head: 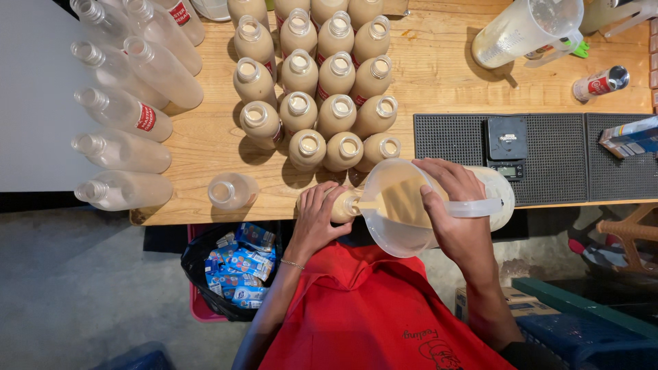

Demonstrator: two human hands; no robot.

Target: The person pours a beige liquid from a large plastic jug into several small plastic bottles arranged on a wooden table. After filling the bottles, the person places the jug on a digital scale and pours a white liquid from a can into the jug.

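The person's left hand (317,218) was wrapped around a small plastic bottle (343,204) at the near edge of the wooden table (439,75), fingers curled about its body and holding it upright. The right hand (449,205) gripped the handle of a clear plastic jug (401,205), fingers closed round the handle, thumb on top. The jug was tilted toward the bottle, its spout touching or just above the bottle's mouth, and beige milky liquid lay inside it against the lower wall.

Just beyond the bottle, farther from the person, stood a tight cluster of filled bottles (322,82), all uncapped and holding the same beige liquid. To the left of the bottle, one empty bottle (229,190) stood alone near the table's edge. Farther left of that, a row of empty clear bottles (127,109) lay on their sides, some with red labels.

To the right of the jug lay a black ribbed mat (555,157), and on it sat a small black digital scale (506,142). Beyond the mat a large clear measuring jug (524,31) lay tilted, with a small can (602,82) on its side nearby.

Below the table's edge, left of the person's red apron (370,315), a black-lined bin (233,274) held crumpled blue cartons (240,264).
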